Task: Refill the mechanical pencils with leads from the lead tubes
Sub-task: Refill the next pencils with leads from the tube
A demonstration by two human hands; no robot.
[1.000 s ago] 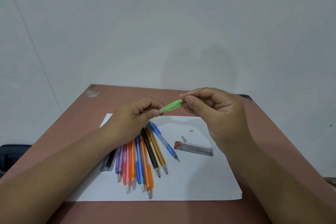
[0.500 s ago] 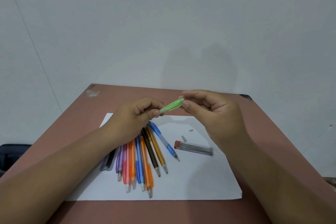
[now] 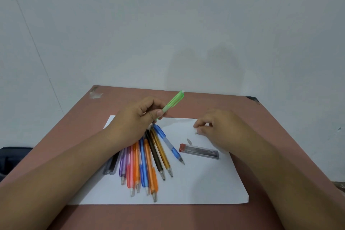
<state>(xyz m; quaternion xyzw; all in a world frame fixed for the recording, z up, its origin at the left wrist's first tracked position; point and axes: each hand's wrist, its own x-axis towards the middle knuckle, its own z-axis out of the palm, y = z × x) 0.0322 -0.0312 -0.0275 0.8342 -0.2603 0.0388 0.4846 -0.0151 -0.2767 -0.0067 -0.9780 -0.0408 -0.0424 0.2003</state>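
left hand (image 3: 138,119) clamped on green pencil (image 3: 172,101), tilted up; right hand (image 3: 220,129) fingers curled at tiny eraser (image 3: 196,133) on paper (image 3: 205,183), grip unclear; lead tube (image 3: 199,151) nearby

The left hand (image 3: 138,119) holds a green mechanical pencil (image 3: 172,101) tilted up and to the far right above a white sheet (image 3: 205,183) on the brown counter (image 3: 74,117). The right hand (image 3: 222,129) reaches down with curled fingers to a small cap (image 3: 195,133) on the sheet. A fan of coloured pencils (image 3: 147,162) lies near left, a clear lead tube (image 3: 199,151) just to its right.
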